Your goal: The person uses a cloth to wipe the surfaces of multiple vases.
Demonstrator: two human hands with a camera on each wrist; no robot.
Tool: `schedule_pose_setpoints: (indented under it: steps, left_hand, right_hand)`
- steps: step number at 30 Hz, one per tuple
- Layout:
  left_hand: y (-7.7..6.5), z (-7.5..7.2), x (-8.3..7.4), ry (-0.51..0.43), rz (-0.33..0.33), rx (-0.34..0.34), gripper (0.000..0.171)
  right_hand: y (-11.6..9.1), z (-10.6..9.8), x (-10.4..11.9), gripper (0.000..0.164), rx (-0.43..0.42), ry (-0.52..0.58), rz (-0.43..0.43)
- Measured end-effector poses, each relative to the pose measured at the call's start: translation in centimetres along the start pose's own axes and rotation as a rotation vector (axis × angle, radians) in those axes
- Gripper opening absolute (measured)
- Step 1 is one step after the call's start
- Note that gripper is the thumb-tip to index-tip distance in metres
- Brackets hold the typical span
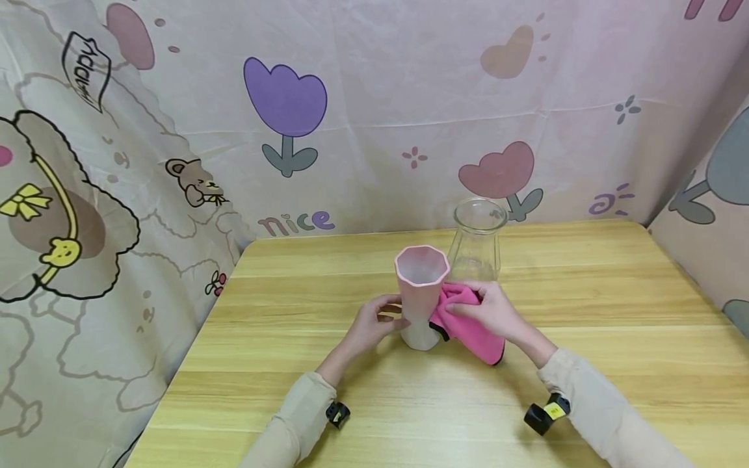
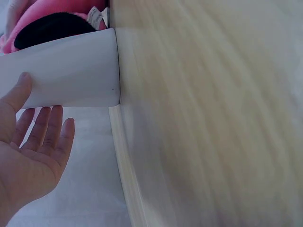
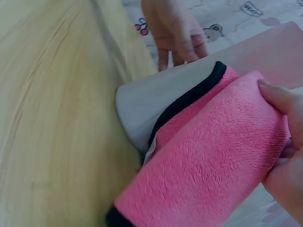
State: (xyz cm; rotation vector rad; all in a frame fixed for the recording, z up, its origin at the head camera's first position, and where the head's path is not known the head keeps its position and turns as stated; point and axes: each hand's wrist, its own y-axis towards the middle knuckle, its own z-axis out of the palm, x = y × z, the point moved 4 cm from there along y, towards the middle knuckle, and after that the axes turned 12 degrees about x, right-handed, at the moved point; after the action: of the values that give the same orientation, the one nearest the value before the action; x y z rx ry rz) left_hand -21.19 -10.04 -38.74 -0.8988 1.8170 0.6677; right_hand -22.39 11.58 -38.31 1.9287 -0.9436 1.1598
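A tall faceted vase point(image 1: 420, 305), pink at the rim and fading to white at the base, stands upright on the wooden table. My left hand point(image 1: 379, 320) holds its left side. In the left wrist view the thumb of that hand point(image 2: 33, 156) lies on the near face of the vase point(image 2: 75, 71), while the fingertips meet its edge. From the right, my right hand point(image 1: 488, 311) grips a pink plush cloth point(image 1: 476, 335) with black edging. The right wrist view shows the cloth point(image 3: 203, 156) against the vase's side, with my right hand point(image 3: 289, 142) pinching it.
Just behind the cloth stands a clear glass vase point(image 1: 476, 237) with a flared rim. The wooden table point(image 1: 281, 286) reaches back to a printed fabric backdrop point(image 1: 374, 97), which also hangs along both sides. Small black cameras point(image 1: 547, 413) are worn on both wrists.
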Motion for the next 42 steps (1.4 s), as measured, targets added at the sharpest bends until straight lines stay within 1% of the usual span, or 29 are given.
schedule_pose_setpoints:
  steps: [5,6,9,12,15,19,21,23,26,28,31,33,35,38,40,42]
  left_hand:
    - [0.2,0.1,0.5,0.003,0.005,0.001,0.039]
    - [0.3,0.1,0.9,0.002,0.005,0.0,0.04]
    - [0.7,0.1,2.1,-0.002,0.009,-0.009,0.041]
    - [1.0,0.1,3.2,0.0,0.002,-0.017,0.042]
    - [1.0,0.1,3.3,0.021,0.005,-0.012,0.041]
    - [0.7,-0.2,3.3,0.047,-0.007,0.011,0.04]
    - [0.4,-0.5,3.4,0.054,-0.026,0.016,0.04]
    - [0.0,-1.0,3.6,0.052,-0.041,0.008,0.042]
    - [-0.7,-2.1,3.9,0.046,-0.053,-0.024,0.042]
    - [-1.2,-2.9,4.1,0.041,-0.052,-0.049,0.041]
    - [-2.0,-4.1,4.1,0.035,-0.059,-0.084,0.039]
    - [-2.6,-4.8,3.4,0.05,-0.071,-0.1,0.039]
    - [-3.4,-5.4,2.3,0.066,-0.095,-0.112,0.038]
    - [-4.3,-5.9,1.0,0.086,-0.122,-0.122,0.037]
    - [-4.7,-6.2,0.9,0.085,-0.134,-0.125,0.037]
    - [-5.0,-6.4,1.0,0.088,-0.13,-0.131,0.037]
  right_hand:
    - [-0.2,-0.9,1.2,0.045,-0.089,0.085,0.023]
    - [-0.3,-1.1,1.6,0.046,-0.105,0.095,0.023]
    - [-0.4,-1.6,2.4,0.047,-0.142,0.126,0.011]
    - [-0.6,-2.1,3.2,0.045,-0.168,0.159,-0.019]
    - [-1.2,-2.7,3.5,0.042,-0.194,0.187,-0.05]
    - [-2.5,-4.0,3.4,0.037,-0.237,0.254,-0.075]
    - [-3.4,-4.9,3.3,0.037,-0.262,0.3,-0.089]
    - [-4.4,-5.9,3.2,0.037,-0.285,0.333,-0.107]
    - [-5.9,-7.3,2.9,0.039,-0.303,0.351,-0.115]
    - [-7.0,-8.0,2.6,0.04,-0.31,0.337,-0.095]
    - [-8.6,-8.9,1.9,0.04,-0.295,0.292,-0.035]
    - [-9.4,-9.3,1.4,0.04,-0.278,0.227,0.027]
    - [-10.2,-9.8,0.9,0.038,-0.258,0.135,0.087]
    - [-11.1,-10.4,-0.1,0.037,-0.225,0.01,0.175]
    - [-11.6,-10.9,-0.9,0.037,-0.208,-0.039,0.228]
    - [-11.9,-11.6,-1.7,0.037,-0.199,-0.062,0.276]
